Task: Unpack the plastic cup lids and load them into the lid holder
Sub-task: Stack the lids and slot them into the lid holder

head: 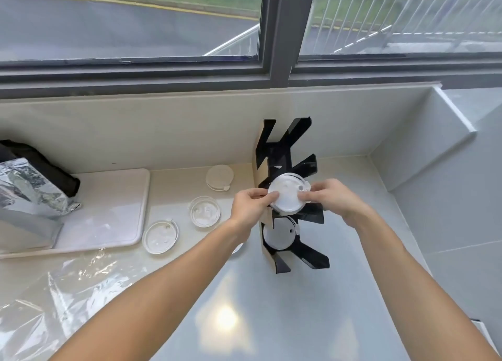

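A black lid holder (288, 154) with angled arms stands on the counter near the back wall. My left hand (248, 207) and my right hand (332, 197) together grip a white stack of plastic cup lids (288, 195) at the holder's middle slot. More lids (278, 235) sit in the slot below. Loose clear lids lie on the counter to the left: one lid (205, 211), another lid (160, 237), and a whiter lid (219, 177) near the wall.
Crumpled clear plastic wrap (54, 292) covers the counter's near left. A white tray (108, 211) lies at the left, with a silver foil bag (24, 192) and a black bag (46, 165) on it. A raised ledge (434, 132) bounds the right side.
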